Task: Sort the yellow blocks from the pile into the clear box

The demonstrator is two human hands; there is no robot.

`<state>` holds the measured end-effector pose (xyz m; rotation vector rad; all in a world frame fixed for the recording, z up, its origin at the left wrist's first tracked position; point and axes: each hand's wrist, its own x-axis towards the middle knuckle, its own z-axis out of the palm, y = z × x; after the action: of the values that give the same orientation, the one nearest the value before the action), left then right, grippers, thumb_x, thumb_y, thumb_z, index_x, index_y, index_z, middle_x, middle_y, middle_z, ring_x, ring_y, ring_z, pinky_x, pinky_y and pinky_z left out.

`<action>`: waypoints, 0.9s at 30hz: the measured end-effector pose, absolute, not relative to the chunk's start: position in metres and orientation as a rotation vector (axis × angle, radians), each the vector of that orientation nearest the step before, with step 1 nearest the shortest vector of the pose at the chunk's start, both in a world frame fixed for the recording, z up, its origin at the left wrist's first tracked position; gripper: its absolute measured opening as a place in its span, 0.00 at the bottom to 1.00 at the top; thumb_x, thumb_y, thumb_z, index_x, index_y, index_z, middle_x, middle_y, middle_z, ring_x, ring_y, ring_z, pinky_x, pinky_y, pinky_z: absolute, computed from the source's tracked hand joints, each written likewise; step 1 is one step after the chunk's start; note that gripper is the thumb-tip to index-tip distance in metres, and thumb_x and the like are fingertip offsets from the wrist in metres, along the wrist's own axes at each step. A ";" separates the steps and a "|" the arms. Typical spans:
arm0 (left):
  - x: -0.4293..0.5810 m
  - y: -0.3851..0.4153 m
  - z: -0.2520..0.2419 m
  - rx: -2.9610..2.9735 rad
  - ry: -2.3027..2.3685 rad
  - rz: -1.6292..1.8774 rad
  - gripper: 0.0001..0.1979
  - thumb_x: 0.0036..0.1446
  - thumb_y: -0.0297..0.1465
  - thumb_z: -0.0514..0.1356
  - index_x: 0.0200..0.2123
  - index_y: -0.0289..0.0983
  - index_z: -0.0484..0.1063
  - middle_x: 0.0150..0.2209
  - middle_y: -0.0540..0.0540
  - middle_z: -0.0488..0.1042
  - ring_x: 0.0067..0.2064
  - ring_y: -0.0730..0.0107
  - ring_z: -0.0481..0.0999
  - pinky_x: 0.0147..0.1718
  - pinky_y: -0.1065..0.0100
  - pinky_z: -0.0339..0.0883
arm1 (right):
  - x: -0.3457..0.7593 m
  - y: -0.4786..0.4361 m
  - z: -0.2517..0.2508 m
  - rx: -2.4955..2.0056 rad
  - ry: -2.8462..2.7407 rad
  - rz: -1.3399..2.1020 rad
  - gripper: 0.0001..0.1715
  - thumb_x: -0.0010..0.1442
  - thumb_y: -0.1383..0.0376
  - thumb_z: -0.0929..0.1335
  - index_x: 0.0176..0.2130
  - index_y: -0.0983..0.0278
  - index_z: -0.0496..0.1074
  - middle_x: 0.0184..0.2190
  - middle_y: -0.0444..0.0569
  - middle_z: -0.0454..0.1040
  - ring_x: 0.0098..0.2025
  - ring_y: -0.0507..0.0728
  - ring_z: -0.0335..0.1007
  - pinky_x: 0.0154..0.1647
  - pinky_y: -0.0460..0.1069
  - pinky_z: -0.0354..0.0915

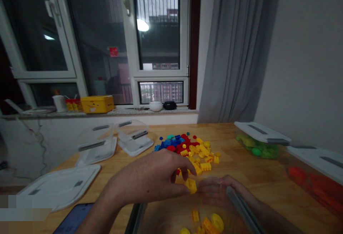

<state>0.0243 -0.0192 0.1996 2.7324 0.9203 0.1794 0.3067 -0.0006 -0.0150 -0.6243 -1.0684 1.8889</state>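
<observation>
left grip (163,171), pinching a yellow brick (192,186), partly hides the pile (199,150).

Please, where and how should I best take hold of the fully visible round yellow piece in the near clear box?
Probably by opposite edges of its rim, from above: the round yellow piece lies inside the clear box, and yellow blocks crowd its left.

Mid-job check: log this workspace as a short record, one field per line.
Left hand: small yellow plastic block at its thumb tip; gripped or being released, unclear
Right hand: beside the clear plastic bin with grey clips
Bin contents: yellow plastic pieces
Beyond bin: mixed pile of blue, red and yellow plastic pieces
Far right: clear white-lidded plastic box of green pieces
Left foreground: dark-screened phone
</observation>
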 end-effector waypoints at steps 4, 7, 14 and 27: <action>0.025 -0.017 0.197 2.721 0.939 0.102 0.15 0.58 0.35 0.66 0.49 0.47 0.80 0.43 0.51 0.83 0.42 0.64 0.81 0.40 0.65 0.68 | 0.304 -0.004 -0.011 -0.596 -1.078 1.917 0.31 0.58 0.54 0.67 0.53 0.68 0.82 0.57 0.60 0.81 0.62 0.67 0.75 0.70 0.61 0.59; 0.026 -0.017 0.196 2.681 0.950 0.029 0.16 0.57 0.33 0.66 0.50 0.47 0.79 0.43 0.51 0.84 0.41 0.64 0.81 0.38 0.66 0.68 | 0.304 -0.005 -0.010 -0.561 -1.103 1.894 0.31 0.61 0.55 0.65 0.55 0.69 0.81 0.59 0.61 0.79 0.63 0.67 0.74 0.71 0.61 0.58; 0.023 -0.016 0.196 2.670 0.951 0.063 0.21 0.56 0.36 0.68 0.55 0.47 0.79 0.45 0.49 0.84 0.43 0.62 0.81 0.39 0.65 0.68 | 0.312 0.003 -0.016 -0.504 -1.153 1.980 0.33 0.62 0.54 0.65 0.58 0.70 0.79 0.62 0.61 0.77 0.66 0.67 0.70 0.73 0.62 0.54; 0.018 0.032 0.175 2.705 1.060 0.102 0.13 0.60 0.36 0.65 0.47 0.43 0.80 0.42 0.48 0.84 0.42 0.61 0.81 0.37 0.66 0.65 | 0.312 0.000 -0.015 -0.574 -1.141 1.930 0.31 0.61 0.55 0.66 0.55 0.69 0.81 0.60 0.63 0.78 0.64 0.67 0.73 0.72 0.62 0.56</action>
<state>0.0181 0.0316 0.1748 2.7049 1.0597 0.1024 0.3116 0.0001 -0.0153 -0.5745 -1.1414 1.9302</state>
